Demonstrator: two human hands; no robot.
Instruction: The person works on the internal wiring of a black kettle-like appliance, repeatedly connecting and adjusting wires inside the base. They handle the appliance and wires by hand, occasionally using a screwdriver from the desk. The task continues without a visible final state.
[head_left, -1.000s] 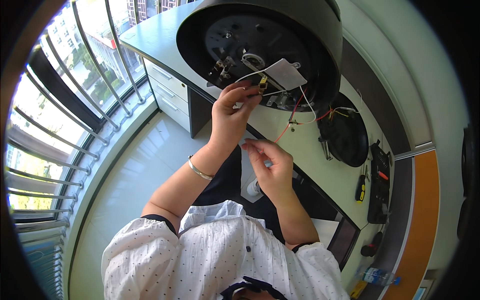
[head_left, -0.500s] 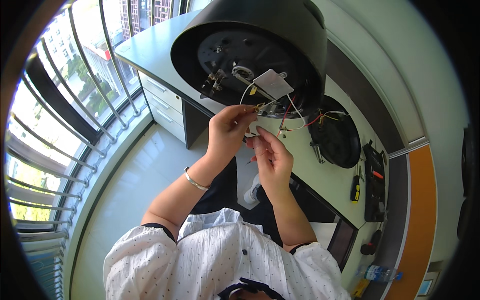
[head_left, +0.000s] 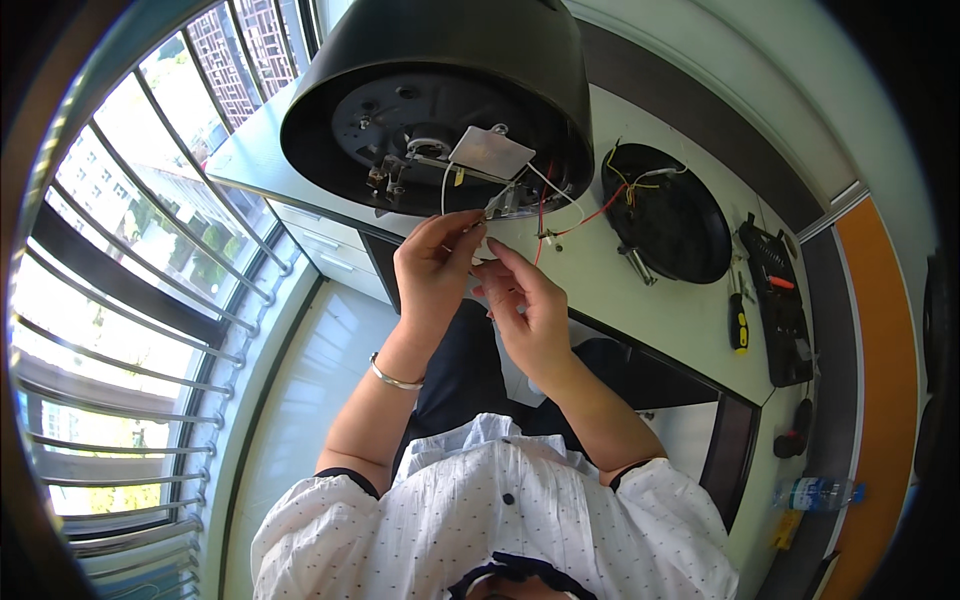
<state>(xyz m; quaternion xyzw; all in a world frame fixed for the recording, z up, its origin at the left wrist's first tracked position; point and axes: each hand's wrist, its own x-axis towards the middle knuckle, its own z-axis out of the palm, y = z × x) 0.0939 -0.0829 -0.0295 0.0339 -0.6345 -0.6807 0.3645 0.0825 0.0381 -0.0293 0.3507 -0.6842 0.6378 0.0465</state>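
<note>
A large black appliance housing [head_left: 435, 65] rests on its side, its open underside facing me, with a pale square plate [head_left: 488, 150], metal brackets and thin white and red wires [head_left: 605, 205] hanging from it. My left hand [head_left: 435, 262] is pinched at the lower rim on a small piece among the wires, too small to name. Just right of it and lower, my right hand [head_left: 522, 305] has its fingertips closed near the left one's; whatever they hold is hidden.
The desk [head_left: 670, 340] carries a round black base [head_left: 665, 245] with wires, a yellow-black screwdriver [head_left: 739, 325] and a black tool case [head_left: 782, 335]. A plastic bottle [head_left: 815, 493] lies at right. Drawers [head_left: 320, 240] and a barred window [head_left: 150, 330] are at left.
My left hand has come down from the plate area toward the rim, and my right hand has risen to meet it. The view has shifted, so the housing appears further left.
</note>
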